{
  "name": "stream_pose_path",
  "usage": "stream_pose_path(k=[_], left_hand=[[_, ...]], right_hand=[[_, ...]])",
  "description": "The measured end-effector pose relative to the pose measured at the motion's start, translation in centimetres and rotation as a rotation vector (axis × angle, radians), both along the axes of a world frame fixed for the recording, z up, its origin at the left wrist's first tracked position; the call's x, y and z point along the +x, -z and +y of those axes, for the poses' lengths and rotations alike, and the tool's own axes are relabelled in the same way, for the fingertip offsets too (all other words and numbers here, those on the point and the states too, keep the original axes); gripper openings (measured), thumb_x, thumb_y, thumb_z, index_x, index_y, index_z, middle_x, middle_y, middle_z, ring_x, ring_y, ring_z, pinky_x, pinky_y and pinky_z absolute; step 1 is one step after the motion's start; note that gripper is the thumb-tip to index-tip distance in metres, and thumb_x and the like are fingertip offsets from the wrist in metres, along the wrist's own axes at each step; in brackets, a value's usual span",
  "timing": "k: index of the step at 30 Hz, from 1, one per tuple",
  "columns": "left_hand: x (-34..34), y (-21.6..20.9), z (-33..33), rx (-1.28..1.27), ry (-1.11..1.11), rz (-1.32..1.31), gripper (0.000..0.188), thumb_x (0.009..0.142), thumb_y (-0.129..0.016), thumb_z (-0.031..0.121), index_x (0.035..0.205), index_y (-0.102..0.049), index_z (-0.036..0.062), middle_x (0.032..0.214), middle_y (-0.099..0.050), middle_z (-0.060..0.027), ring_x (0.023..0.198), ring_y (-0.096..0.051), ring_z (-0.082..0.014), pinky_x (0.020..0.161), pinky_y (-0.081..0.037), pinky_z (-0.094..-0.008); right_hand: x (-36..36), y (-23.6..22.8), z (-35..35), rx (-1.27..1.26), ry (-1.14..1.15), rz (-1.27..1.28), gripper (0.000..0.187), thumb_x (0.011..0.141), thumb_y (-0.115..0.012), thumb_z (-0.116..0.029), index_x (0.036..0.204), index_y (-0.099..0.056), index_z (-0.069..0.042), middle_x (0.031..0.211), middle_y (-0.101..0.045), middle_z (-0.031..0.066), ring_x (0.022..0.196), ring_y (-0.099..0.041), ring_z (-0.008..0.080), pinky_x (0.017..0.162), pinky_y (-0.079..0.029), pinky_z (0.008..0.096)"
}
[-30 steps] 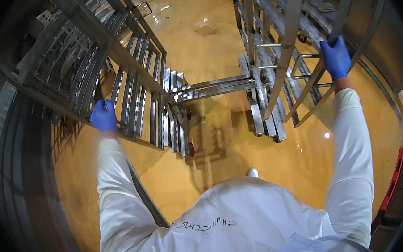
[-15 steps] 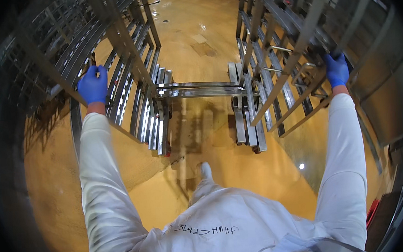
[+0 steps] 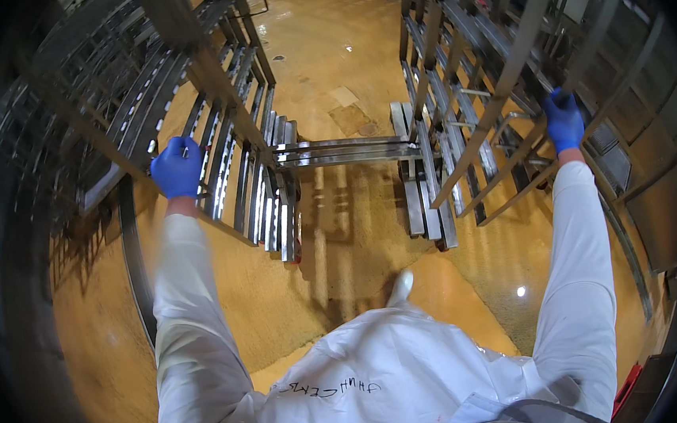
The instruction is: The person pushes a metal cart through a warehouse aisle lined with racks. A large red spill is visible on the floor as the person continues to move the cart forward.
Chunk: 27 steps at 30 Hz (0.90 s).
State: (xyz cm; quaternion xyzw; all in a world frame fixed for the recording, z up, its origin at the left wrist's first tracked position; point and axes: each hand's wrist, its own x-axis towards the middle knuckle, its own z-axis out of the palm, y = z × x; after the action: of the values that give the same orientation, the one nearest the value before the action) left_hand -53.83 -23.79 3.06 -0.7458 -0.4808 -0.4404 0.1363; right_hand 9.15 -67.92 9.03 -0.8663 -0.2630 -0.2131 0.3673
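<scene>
A tall metal wheeled rack (image 3: pixel 346 158) stands in front of me, its two slatted sides joined low down by crossbars. At its left side, my left hand (image 3: pixel 176 170), in a blue glove, is closed around the frame, fingers curled. Level with it on the opposite side, my right hand (image 3: pixel 563 120), also blue-gloved, grips the right frame; its fingertips are partly hidden in the dark. Both arms reach forward in white sleeves. Small wheels show under the rack's lower ends, only in part.
More metal racks (image 3: pixel 107 94) line the left. Metal panels (image 3: pixel 664 210) run along the right wall. The wet yellow floor (image 3: pixel 323 22) stretches ahead, with a pale patch (image 3: pixel 350 120) and a small drain. One white boot (image 3: pixel 400 288) shows below me.
The floor patch and the wall panels have slid nearer as the rack and I move forward. A different boot position shows, farther right. My left hand sits slightly lower and more to the right.
</scene>
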Motion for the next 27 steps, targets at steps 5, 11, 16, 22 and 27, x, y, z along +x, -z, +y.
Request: stream_pose_path(k=[5, 11, 16, 22, 27], left_hand=[[7.1, 0.2, -3.7, -0.027, -0.02, 0.132, 0.026, 0.093, -0.063, 0.036, 0.089, -0.071, 0.0108, 0.077, -0.07, -0.018, 0.075, -0.068, -0.0406, 0.072, -0.052, -0.0504], [4.1, 4.2, -12.9, -0.144, -0.064, 0.096, 0.031, 0.093, -0.061, 0.039, 0.093, -0.071, 0.0095, 0.079, -0.071, -0.0193, 0.076, -0.067, -0.0427, 0.073, -0.052, -0.0519], [7.0, -3.3, -8.4, -0.083, -0.069, 0.093, 0.031, 0.093, -0.062, 0.039, 0.087, -0.071, 0.0099, 0.079, -0.069, -0.0214, 0.076, -0.066, -0.0429, 0.07, -0.05, -0.0524], [5.1, 2.9, -2.7, 0.14, 0.039, 0.038, 0.026, 0.091, -0.065, 0.037, 0.082, -0.071, 0.0131, 0.069, -0.067, -0.0164, 0.065, -0.063, -0.0394, 0.064, -0.047, -0.0484], [1.7, 1.3, 0.8, 0.11, 0.079, -0.023, 0.015, 0.087, -0.069, 0.03, 0.081, -0.071, 0.0162, 0.064, -0.066, -0.012, 0.062, -0.064, -0.0339, 0.065, -0.047, -0.0448]], right_hand=[[7.1, 0.5, -4.6, -0.063, 0.099, 0.007, 0.047, 0.082, -0.072, -0.047, 0.115, -0.066, -0.015, 0.111, -0.074, 0.0127, 0.107, -0.068, 0.0353, 0.092, -0.051, 0.0436], [2.5, 0.7, -11.9, -0.033, 0.049, 0.089, 0.046, 0.079, -0.071, -0.044, 0.114, -0.066, -0.015, 0.111, -0.073, 0.0119, 0.107, -0.068, 0.0354, 0.093, -0.051, 0.0416], [4.4, -3.9, -7.6, -0.074, 0.124, 0.077, 0.043, 0.079, -0.071, -0.042, 0.112, -0.066, -0.014, 0.111, -0.073, 0.0135, 0.105, -0.068, 0.0356, 0.093, -0.052, 0.042], [7.5, 3.9, -3.7, -0.006, 0.056, -0.013, 0.041, 0.083, -0.072, -0.042, 0.111, -0.069, -0.013, 0.11, -0.073, 0.0144, 0.104, -0.069, 0.0343, 0.092, -0.053, 0.0412], [3.9, 2.3, -1.3, 0.007, 0.065, -0.014, 0.041, 0.082, -0.073, -0.037, 0.113, -0.069, -0.01, 0.109, -0.075, 0.0123, 0.105, -0.07, 0.0312, 0.093, -0.052, 0.0396]])
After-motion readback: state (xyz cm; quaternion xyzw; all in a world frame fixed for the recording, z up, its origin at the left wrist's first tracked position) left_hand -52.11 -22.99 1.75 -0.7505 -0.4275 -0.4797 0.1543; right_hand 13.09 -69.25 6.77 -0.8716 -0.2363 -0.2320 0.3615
